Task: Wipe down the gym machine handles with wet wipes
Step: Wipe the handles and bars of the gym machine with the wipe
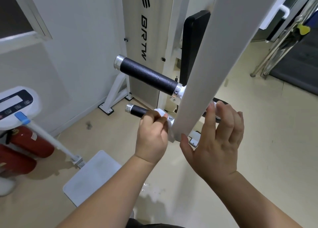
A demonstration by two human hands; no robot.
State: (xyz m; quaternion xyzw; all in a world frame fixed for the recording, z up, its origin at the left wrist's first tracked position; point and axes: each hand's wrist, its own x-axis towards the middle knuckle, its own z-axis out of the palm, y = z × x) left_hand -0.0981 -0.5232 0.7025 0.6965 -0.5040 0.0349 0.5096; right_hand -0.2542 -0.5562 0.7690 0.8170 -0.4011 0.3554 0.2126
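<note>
Two black textured handles with silver end caps stick out left from a white machine arm (211, 69). The upper handle (148, 76) is bare. My left hand (151, 136) grips a white wet wipe (164, 117) wrapped around the inner end of the lower handle (137, 110), beside the arm. My right hand (216, 138) is on the other side of the arm with fingers spread and relaxed, its fingertips touching something white and black (217, 107) there, mostly hidden by the arm and my fingers.
The machine's white tower and black back pad (194, 43) stand behind. A floor scale (93, 176) with its display column (15, 105) is at the left, next to red fire extinguishers (29, 143). Chrome bars (282, 43) lean at the right. A wet patch (151, 191) marks the beige floor.
</note>
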